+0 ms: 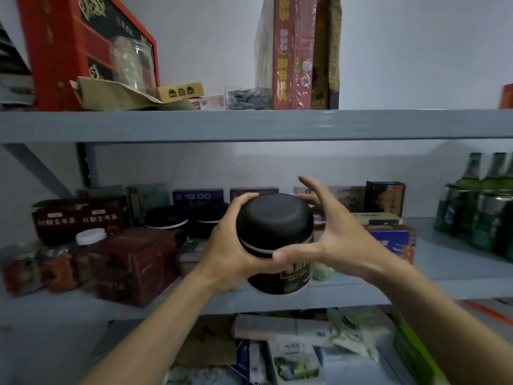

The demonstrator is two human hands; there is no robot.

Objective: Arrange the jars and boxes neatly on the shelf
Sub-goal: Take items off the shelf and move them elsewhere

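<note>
A: Which step is this?
B: Mid-placement, I'd say. The left hand (231,252) grips the black jar (274,243) above the shelf (347,290) edge; the right hand (330,232) spreads its fingers (311,187) wide alongside.
A: Next?
B: Probably setting it by the two black jars (188,220) behind.

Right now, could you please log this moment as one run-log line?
left hand: grips black jar | right hand: open, thumb on jar | jar: above middle shelf front edge

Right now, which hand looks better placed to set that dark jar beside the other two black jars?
Probably the left hand: it grips the dark jar, nearer the black jars. The right hand is open.
</note>
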